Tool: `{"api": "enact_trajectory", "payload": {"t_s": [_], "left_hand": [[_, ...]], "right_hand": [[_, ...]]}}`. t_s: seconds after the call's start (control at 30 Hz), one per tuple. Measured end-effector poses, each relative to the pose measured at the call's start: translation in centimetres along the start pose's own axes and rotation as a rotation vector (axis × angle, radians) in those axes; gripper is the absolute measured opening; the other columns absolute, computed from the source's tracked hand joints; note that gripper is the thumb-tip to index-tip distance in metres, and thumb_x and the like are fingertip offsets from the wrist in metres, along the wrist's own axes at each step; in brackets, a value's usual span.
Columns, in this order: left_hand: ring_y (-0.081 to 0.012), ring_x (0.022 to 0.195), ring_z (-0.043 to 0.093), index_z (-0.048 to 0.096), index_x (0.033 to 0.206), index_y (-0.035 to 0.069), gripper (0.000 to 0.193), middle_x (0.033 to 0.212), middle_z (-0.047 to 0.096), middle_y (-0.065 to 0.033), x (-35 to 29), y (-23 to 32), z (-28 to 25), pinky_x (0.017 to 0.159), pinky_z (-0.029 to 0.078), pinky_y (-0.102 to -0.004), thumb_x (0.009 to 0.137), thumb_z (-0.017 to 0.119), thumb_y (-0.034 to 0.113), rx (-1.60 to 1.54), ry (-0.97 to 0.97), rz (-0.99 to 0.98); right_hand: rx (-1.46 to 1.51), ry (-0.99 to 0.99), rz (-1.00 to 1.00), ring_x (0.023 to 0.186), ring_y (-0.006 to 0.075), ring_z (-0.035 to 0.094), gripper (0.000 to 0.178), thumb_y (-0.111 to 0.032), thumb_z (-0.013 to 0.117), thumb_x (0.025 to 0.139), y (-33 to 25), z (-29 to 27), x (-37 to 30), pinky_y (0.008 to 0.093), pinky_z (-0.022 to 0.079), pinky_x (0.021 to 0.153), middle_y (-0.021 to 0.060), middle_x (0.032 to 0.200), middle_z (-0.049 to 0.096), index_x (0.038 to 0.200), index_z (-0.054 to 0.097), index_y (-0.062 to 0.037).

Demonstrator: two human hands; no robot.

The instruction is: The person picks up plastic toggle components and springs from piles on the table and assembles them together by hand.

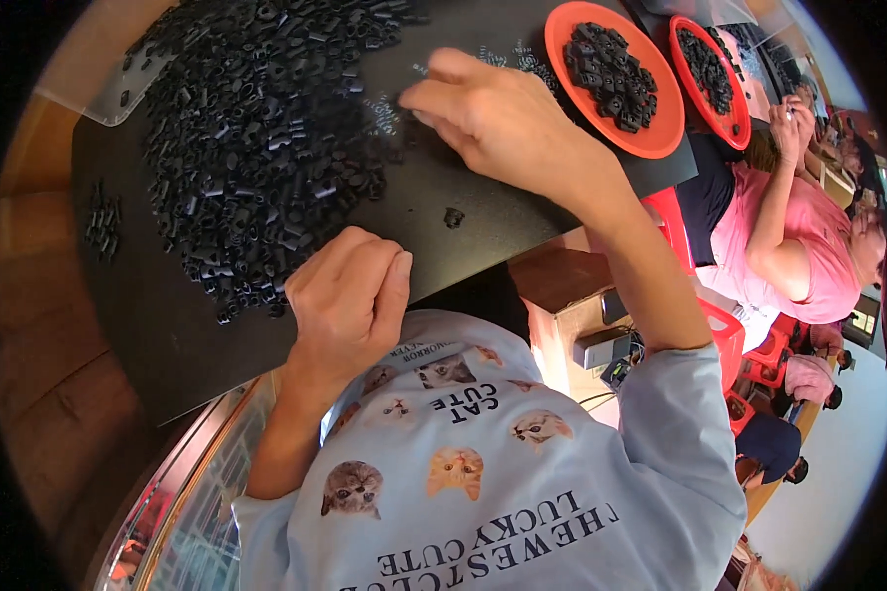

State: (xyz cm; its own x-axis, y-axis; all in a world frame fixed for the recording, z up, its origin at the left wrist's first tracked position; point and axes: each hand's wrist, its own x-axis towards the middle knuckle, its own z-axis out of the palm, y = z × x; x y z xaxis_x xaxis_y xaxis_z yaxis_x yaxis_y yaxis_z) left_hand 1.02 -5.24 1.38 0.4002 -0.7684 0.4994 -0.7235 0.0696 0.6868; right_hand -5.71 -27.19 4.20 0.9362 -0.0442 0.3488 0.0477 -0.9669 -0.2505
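My left hand (pixel 350 295) is closed at the table's near edge, thumb pressed against the curled fingers; anything inside is hidden. It lies beside a large pile of small black plastic parts (pixel 256 148), many of them short and tube-like. Farther out, my right hand (pixel 508 123) reaches over the table with its fingers bent together toward the pile's right side. Whatever those fingertips pinch is too small to make out. Small shiny silvery pieces (pixel 384 116) lie scattered by them. One single black part (pixel 453 218) sits apart on the dark table (pixel 434 261) between my hands.
An orange-red plate (pixel 657 141) of blocky black parts stands right of my right hand, with a red basin (pixel 742 133) of more behind it. A small group of black parts (pixel 102 222) lies far left. A person in pink (pixel 788 236) works at the right.
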Motion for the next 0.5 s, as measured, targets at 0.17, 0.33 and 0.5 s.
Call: {"api": "enact_trajectory", "payload": {"t_s": [0.17,0.33,0.5], "left_hand": [[-0.0260,0.053,0.054,0.061,0.077,0.001,0.007,0.068,0.055,-0.0095,-0.3,-0.2,-0.2,0.049,0.043,-0.0340,0.080,0.068,0.002,-0.004,-0.002,0.029],[-0.0257,0.053,0.054,0.060,0.077,0.002,0.008,0.067,0.054,-0.0084,-0.5,-0.5,-0.4,0.048,0.043,-0.0344,0.080,0.068,0.002,-0.011,0.027,0.047],[-0.0255,0.053,0.053,0.059,0.076,0.004,0.009,0.067,0.052,-0.0078,-0.6,-0.6,-0.6,0.048,0.043,-0.0345,0.079,0.067,0.003,-0.007,0.008,0.067]], "right_hand": [[-0.090,-0.154,-0.029,0.078,0.0318,0.061,0.024,-0.006,0.065,0.080,0.0,0.8,2.1,0.0431,0.050,0.061,0.0097,0.090,0.054,0.104,0.065,-0.0090],[-0.164,-0.192,0.005,0.078,0.0335,0.063,0.017,-0.007,0.063,0.078,0.6,0.0,1.5,0.0445,0.050,0.061,0.0118,0.089,0.055,0.095,0.064,-0.0068],[-0.037,-0.147,-0.069,0.078,0.0348,0.064,0.009,-0.010,0.060,0.078,-1.3,0.7,2.4,0.0469,0.052,0.061,0.0125,0.088,0.057,0.086,0.063,-0.0052]]}}
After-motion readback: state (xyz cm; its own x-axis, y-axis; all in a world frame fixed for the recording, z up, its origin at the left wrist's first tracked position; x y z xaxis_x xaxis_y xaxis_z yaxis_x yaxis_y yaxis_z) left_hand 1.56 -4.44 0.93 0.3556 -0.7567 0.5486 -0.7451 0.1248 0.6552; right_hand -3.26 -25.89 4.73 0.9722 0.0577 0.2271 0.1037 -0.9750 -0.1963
